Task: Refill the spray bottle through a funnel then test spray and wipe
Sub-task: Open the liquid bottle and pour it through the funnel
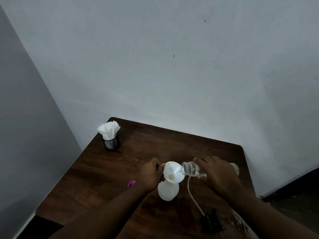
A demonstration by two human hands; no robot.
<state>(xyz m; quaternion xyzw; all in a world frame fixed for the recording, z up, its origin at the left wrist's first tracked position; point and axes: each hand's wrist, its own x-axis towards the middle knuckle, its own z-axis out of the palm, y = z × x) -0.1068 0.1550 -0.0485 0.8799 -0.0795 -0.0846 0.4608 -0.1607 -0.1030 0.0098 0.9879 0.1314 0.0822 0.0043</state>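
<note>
Both hands' fingers grip: left point(151, 175) funnel point(173, 171), right point(217, 173) half-hidden clear bottle point(189, 169).

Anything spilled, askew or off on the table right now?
One thing: wet-looking sheen on the table near the front right edge, beside the black sprayer head, possibly a spill. Otherwise normal: left hand steadies the funnel in the white bottle; right hand tips the clear bottle into it.

Left hand point(151, 173) grips the funnel point(173, 172) atop the bottle point(168, 190); right hand point(219, 175) tips a jar point(189, 169) onto its rim.
</note>
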